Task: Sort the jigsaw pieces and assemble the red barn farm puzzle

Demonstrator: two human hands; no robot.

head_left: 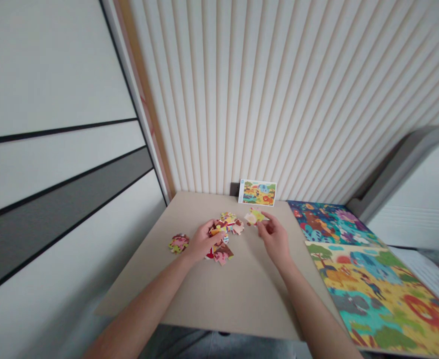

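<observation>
A ribbed cream wall panel (222, 89) rises behind my beige surface (241, 294). Along the surface's right edge lies an assembled savanna jigsaw (383, 294) with lion and elephant; a dark-blue jigsaw (335, 224) adjoins it, near the far right corner. My right hand (274, 237) pinches a yellow-and-cream puzzle piece between thumb and forefinger, towards the far edge. My left hand (204, 242) curls over the pile of loose puzzle pieces (234, 225) around the surface's middle; I cannot tell whether it grips any. At the far edge stands a picture card (257, 193) matching the savanna scene, its white side strip's print too small to read. A smaller cluster of pieces (179, 243) sits near the left edge.
</observation>
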